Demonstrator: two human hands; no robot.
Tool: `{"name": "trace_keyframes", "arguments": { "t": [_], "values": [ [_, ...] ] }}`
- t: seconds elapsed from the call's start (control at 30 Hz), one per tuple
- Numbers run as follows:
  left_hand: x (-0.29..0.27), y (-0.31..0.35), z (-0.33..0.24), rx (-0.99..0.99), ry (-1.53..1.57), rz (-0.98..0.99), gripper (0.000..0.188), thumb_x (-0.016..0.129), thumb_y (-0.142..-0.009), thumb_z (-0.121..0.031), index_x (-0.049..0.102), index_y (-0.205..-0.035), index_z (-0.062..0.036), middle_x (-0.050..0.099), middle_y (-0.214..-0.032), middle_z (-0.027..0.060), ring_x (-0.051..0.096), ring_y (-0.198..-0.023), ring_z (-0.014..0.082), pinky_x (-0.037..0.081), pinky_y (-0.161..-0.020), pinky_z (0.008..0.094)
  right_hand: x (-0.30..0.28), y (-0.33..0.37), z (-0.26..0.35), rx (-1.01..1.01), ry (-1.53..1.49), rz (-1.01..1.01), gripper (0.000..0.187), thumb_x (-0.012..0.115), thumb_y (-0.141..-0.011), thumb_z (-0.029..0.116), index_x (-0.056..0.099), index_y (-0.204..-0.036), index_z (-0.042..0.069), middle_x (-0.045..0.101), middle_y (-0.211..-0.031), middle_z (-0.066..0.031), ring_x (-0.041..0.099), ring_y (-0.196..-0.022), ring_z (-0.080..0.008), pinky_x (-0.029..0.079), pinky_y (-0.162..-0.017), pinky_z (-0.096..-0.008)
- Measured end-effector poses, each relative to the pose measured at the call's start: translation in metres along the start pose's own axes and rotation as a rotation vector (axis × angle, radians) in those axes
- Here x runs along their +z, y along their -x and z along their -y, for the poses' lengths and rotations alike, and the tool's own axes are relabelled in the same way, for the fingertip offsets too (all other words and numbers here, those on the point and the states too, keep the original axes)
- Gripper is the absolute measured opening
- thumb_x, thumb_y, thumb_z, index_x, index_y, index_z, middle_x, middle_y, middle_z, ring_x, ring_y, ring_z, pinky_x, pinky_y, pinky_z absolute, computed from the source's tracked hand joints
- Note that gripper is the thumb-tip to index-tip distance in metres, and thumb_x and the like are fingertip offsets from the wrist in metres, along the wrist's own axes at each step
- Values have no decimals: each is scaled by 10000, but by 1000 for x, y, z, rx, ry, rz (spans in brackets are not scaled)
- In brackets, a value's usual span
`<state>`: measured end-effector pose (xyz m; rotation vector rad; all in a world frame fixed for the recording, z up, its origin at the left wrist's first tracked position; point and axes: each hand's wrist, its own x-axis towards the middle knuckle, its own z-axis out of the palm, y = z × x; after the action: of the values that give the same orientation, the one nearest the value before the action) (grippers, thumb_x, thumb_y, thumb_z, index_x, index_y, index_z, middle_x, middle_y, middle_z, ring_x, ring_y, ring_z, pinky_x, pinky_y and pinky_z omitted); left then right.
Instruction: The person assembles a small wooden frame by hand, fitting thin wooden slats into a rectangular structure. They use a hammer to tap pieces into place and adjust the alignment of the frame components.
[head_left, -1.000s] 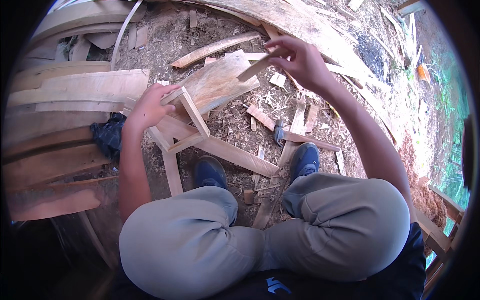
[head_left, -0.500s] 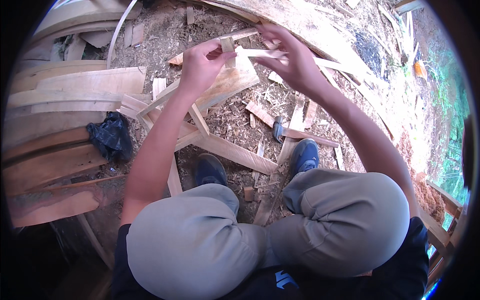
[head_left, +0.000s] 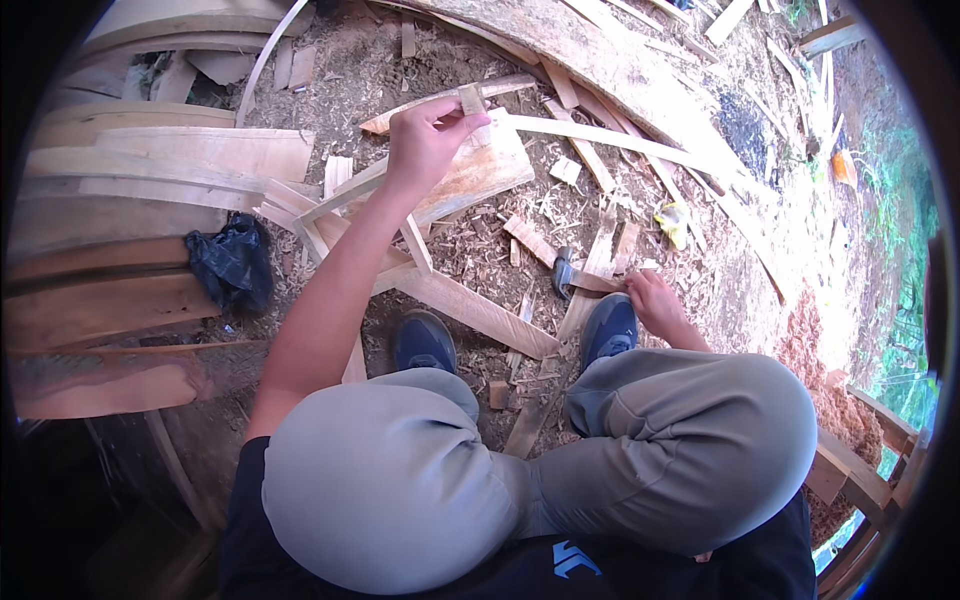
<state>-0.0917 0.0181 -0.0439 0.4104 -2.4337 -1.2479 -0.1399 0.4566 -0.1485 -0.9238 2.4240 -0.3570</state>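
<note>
From my distant seat I saw the left hand (head_left: 425, 145) pinching a small piece of wood (head_left: 471, 100) between thumb and fingers, held out at the far side over the broad board (head_left: 505, 165); I could not tell whether the two touched. The right hand (head_left: 660, 305), low and to the right, had its fingers curled at the end of the handle of the hammer (head_left: 598, 284), though I could not tell how firmly they closed.

The hammer lay just beyond the toe of the right shoe (head_left: 610, 325), its head to the left. I judged that a full grip near the handle's end, lifted away from the shoe, would serve best, while the left hand kept its piece steady by the edges, fingertips well off the face.

Beneath the left forearm sat the wooden frame (head_left: 416, 245), partly hidden by it, with a long slat (head_left: 480, 310) slanting toward the near right. Farther left lay a black plastic bag (head_left: 230, 265) against stacked boards (head_left: 110, 280). A yellow scrap (head_left: 674, 226) rested beyond the right hand, among shavings on the ground (head_left: 470, 235).
</note>
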Motion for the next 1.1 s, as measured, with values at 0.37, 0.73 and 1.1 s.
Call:
{"name": "trace_keyframes", "arguments": {
  "t": [0.37, 0.73, 1.1],
  "values": [
    [7, 1, 3, 68, 104, -91, 228, 827, -820, -223, 764, -909, -23, 724, -724, 62, 630, -622, 91, 495, -588, 259, -8, -16, -12, -114, 27, 211, 161, 525, -986, 161, 608, -1092, 71, 641, -1072, -157, 588, -1103, -345, 456, -934, -463],
    [2, 6, -1, 46, 49, -57, 245, 817, -833, -222, 775, -974, -25, 759, -877, 88, 706, -766, 133, 538, -702, 266, -58, -16, 39, -11, 78, 237, 429, 638, -939, 438, 601, -1179, 84, 693, -1017, -199, 664, -952, -369, 509, -818, -461],
    [2, 10, -3, 81, 102, -106, 237, 826, -824, -213, 779, -967, -31, 761, -878, 94, 715, -788, 126, 562, -697, 257, -221, -31, 161, -280, -412, -332, 295, 463, -1070, 300, 529, -1174, 32, 489, -776, 4, 428, -629, -77, 363, -535, -278]
  ]
}}
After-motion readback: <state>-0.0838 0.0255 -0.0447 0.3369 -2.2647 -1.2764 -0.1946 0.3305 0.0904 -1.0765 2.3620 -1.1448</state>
